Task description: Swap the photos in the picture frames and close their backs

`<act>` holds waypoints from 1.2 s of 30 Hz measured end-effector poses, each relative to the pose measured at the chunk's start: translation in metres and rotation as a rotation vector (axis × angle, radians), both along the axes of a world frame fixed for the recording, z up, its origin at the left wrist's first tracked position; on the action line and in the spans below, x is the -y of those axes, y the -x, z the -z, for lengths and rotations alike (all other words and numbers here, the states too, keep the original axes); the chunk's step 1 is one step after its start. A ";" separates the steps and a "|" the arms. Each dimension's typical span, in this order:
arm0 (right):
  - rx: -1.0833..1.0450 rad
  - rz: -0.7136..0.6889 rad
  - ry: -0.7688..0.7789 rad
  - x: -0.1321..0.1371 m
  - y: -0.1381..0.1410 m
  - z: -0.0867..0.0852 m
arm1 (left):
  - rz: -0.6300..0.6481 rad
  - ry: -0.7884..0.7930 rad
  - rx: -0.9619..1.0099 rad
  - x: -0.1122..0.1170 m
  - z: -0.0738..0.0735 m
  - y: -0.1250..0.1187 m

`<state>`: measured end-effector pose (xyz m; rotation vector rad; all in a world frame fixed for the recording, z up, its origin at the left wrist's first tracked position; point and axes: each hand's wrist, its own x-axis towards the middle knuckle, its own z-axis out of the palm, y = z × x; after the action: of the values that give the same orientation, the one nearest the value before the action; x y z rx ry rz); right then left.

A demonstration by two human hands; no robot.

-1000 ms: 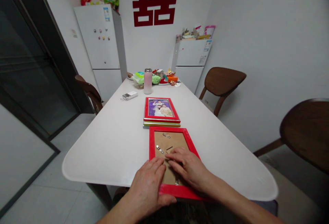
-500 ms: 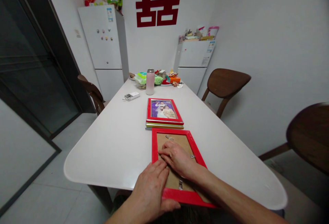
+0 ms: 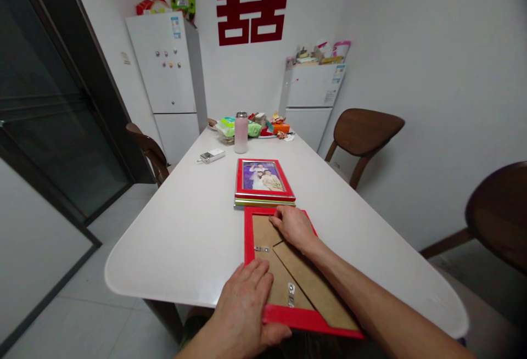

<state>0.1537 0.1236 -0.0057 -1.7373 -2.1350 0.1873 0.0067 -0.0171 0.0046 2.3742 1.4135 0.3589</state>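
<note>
A red picture frame (image 3: 248,233) lies face down at the table's near edge, its brown backing board (image 3: 280,271) showing. One metal clip (image 3: 262,249) lies at its left side, and another metal clip (image 3: 291,295) stands near the front edge. My left hand (image 3: 249,301) grips the frame's near left corner, fingers flat on the back and thumb along the front edge. At the far edge, the bent fingers of my right hand (image 3: 294,227) pinch at the spot of the far clip, which they hide. My right forearm covers part of the frame's right side.
Just beyond lies a stack of picture frames (image 3: 265,180), the top one holding a photo. Farther back are a pink bottle (image 3: 241,134), a small white device (image 3: 212,155) and assorted packages (image 3: 257,124). Wooden chairs (image 3: 368,135) stand beside the white table (image 3: 177,238).
My right hand has moved from the left clip to the frame's far edge. The left clip now shows, pointing across the red border. My left hand stays at the corner.
</note>
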 end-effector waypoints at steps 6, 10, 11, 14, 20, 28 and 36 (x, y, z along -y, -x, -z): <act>-0.046 -0.014 0.002 0.002 -0.010 -0.003 | -0.003 0.006 -0.037 0.003 -0.008 -0.011; -0.072 -0.080 -0.003 0.012 -0.021 -0.008 | 0.129 0.006 -0.058 0.003 -0.007 -0.035; -0.068 -0.087 0.001 0.014 -0.022 -0.009 | 0.160 0.012 -0.071 0.003 -0.007 -0.040; -0.048 -0.063 0.020 0.013 -0.018 -0.008 | 0.174 0.035 -0.112 0.000 -0.008 -0.050; -0.031 0.066 0.037 -0.001 -0.004 -0.004 | 0.207 0.048 -0.153 -0.004 -0.005 -0.050; -0.192 -0.001 0.019 0.002 -0.007 -0.009 | 0.180 -0.041 -0.175 -0.002 0.014 -0.058; -0.860 0.152 0.052 0.045 -0.088 -0.022 | 0.262 -0.207 -0.189 0.007 -0.023 -0.052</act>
<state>0.2417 0.0791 0.0159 -1.4482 -1.3724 0.7884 0.0588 -0.0239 0.0279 2.7854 1.1661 0.2254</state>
